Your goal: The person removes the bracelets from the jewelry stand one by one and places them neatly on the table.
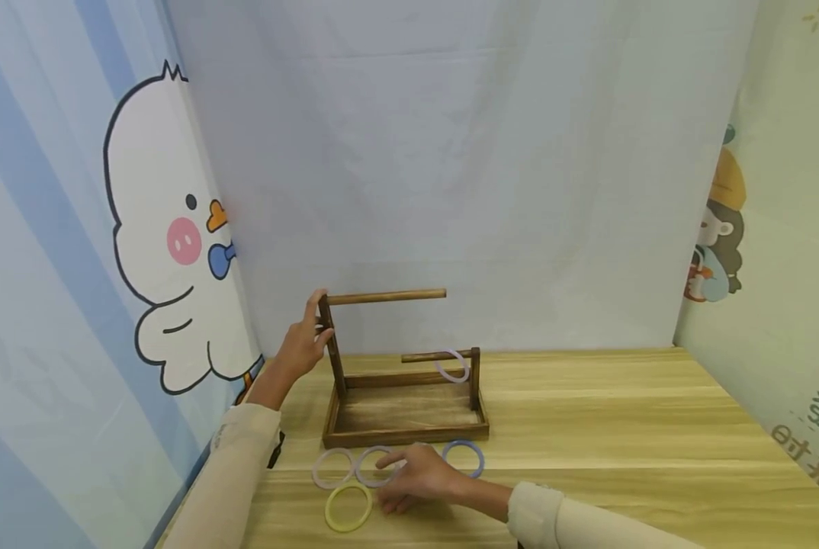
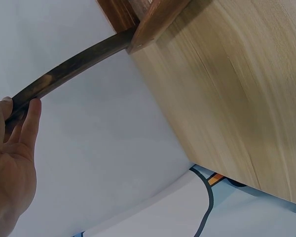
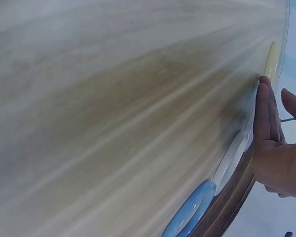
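A dark wooden rack (image 1: 406,438) with a tall post on the left and a short one on the right stands on the table. My left hand (image 1: 303,347) grips the tall post (image 2: 69,69) near its top, fingers and thumb around it. A lavender ring (image 1: 466,369) hangs on the short post's peg. My right hand (image 1: 419,476) is low over the table before the rack, fingers extended and thumb apart, fingertips close beside a yellow ring (image 1: 328,507). It partly covers a pale lavender ring (image 1: 358,467). A pale pink ring (image 1: 314,470) and a blue ring (image 1: 481,459) lie nearby.
The upper peg (image 1: 389,296) juts right from the tall post. A grey-white cloth (image 1: 519,191) hangs behind the wooden table (image 1: 588,427). Printed curtains flank it, the left one (image 1: 32,305) close to my left arm.
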Motion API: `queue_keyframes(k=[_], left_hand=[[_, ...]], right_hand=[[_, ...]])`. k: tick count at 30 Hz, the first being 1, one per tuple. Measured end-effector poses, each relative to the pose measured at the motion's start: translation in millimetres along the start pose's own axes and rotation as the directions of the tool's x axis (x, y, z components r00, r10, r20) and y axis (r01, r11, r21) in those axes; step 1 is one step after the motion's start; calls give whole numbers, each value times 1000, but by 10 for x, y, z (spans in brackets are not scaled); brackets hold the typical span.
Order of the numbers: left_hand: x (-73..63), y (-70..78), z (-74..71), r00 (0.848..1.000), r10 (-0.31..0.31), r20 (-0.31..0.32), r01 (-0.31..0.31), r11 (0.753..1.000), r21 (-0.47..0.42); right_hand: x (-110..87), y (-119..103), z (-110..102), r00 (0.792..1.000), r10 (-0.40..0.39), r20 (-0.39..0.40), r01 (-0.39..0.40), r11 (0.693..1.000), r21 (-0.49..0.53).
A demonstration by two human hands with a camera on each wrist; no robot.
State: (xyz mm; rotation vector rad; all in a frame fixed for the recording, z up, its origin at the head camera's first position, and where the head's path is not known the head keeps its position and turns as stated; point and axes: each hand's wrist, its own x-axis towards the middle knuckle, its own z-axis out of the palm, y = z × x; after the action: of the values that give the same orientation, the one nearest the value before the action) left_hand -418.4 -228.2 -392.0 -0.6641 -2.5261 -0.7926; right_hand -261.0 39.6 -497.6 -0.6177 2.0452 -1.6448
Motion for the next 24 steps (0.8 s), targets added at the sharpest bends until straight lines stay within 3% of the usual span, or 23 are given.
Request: queue_keyframes(k=[6,24], left_hand=[[-8,-31,-5,1000,10,-6,-10,1000,-12],[3,-31,-4,1000,7,8,-7,1000,-22]], right_hand=[[-22,-29,-124,998,-56,3,56,997,-57],[-205,-117,-615,993,-63,-98,53,993,-101]])
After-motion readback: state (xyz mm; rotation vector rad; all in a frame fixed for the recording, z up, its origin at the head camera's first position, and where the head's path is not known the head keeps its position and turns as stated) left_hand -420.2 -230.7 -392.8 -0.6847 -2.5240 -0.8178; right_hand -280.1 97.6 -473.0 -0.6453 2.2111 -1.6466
